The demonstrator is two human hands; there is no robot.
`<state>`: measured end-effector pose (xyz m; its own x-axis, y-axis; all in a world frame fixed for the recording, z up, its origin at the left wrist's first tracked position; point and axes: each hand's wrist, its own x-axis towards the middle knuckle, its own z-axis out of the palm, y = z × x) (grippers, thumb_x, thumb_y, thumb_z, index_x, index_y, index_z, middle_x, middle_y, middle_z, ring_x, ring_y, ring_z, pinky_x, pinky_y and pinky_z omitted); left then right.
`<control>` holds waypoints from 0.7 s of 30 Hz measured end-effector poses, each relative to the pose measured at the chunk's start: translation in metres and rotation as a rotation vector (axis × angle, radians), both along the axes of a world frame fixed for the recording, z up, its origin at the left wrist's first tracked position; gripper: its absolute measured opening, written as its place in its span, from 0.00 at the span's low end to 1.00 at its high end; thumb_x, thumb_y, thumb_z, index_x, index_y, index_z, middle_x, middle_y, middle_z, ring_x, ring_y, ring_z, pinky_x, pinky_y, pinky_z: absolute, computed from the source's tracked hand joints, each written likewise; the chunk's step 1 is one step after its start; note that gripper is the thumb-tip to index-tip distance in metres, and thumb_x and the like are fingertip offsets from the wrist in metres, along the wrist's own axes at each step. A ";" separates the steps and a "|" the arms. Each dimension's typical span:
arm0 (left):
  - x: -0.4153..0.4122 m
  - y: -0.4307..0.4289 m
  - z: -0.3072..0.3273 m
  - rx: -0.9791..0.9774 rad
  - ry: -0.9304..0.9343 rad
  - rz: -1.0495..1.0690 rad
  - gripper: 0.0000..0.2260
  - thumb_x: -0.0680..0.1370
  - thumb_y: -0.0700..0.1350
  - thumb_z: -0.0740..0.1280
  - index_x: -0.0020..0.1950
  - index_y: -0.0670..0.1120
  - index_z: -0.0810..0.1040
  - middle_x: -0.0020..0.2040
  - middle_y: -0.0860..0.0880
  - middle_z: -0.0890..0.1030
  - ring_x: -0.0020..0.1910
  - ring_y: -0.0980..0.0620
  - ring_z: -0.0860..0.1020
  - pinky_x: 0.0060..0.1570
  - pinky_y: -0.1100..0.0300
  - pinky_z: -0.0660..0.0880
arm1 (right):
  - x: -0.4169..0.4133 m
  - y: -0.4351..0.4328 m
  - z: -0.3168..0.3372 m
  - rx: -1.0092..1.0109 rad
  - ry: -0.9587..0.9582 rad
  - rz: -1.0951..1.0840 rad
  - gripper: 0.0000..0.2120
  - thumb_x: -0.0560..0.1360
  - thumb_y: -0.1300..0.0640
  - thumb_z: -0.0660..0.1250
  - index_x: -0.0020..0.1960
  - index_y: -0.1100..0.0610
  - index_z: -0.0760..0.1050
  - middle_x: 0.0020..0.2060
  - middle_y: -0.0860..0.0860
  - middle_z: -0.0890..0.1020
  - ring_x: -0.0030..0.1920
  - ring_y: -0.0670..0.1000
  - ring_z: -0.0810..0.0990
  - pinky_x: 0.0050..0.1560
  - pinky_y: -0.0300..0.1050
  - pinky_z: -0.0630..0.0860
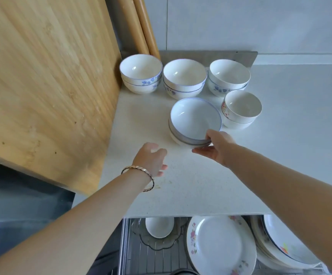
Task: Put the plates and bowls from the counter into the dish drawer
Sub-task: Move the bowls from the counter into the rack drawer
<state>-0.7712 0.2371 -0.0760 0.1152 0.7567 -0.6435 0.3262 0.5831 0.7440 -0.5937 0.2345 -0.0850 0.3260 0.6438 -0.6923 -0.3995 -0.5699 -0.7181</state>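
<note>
Currently: my right hand (218,147) pinches the near-right rim of the shallow bowl stack (194,118), frame centre on the counter (181,185). Left hand (151,158) hovers loosely open, empty, lower left of the stack, not touching. Right is nearer; dish drawer (141,259) lies open at frame bottom.

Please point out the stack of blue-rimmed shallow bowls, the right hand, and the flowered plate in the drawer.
stack of shallow bowls (194,118): head view, inside of the top bowl.
right hand (219,145): head view, back of the hand.
flowered plate (220,247): head view, bare white centre.
</note>
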 end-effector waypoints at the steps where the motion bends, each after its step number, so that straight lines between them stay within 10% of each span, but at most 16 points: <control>1: 0.002 -0.004 0.003 -0.011 -0.029 0.022 0.19 0.78 0.46 0.62 0.68 0.47 0.64 0.55 0.45 0.73 0.38 0.48 0.78 0.34 0.57 0.74 | 0.003 -0.016 0.001 -0.016 -0.008 0.029 0.10 0.73 0.68 0.55 0.53 0.61 0.66 0.43 0.61 0.73 0.38 0.63 0.79 0.34 0.52 0.81; 5: 0.019 -0.032 0.016 -0.048 -0.050 -0.105 0.25 0.74 0.58 0.64 0.69 0.52 0.64 0.58 0.45 0.72 0.41 0.42 0.81 0.34 0.55 0.78 | 0.022 -0.093 0.006 -0.079 -0.061 0.166 0.13 0.73 0.67 0.56 0.56 0.61 0.70 0.45 0.62 0.76 0.41 0.62 0.80 0.41 0.51 0.83; 12: 0.065 -0.133 0.021 -0.144 0.015 -0.520 0.18 0.77 0.39 0.61 0.60 0.59 0.65 0.47 0.43 0.81 0.27 0.49 0.80 0.34 0.57 0.79 | 0.084 -0.235 0.022 -0.177 -0.116 0.420 0.17 0.74 0.69 0.56 0.52 0.49 0.72 0.37 0.57 0.79 0.30 0.54 0.81 0.39 0.47 0.84; 21: 0.140 -0.261 -0.041 -0.126 0.138 -0.724 0.25 0.75 0.39 0.61 0.69 0.58 0.64 0.39 0.53 0.77 0.39 0.49 0.80 0.41 0.55 0.82 | 0.157 -0.355 -0.011 -0.379 -0.203 0.635 0.23 0.73 0.67 0.56 0.60 0.43 0.67 0.34 0.51 0.79 0.30 0.53 0.81 0.45 0.51 0.83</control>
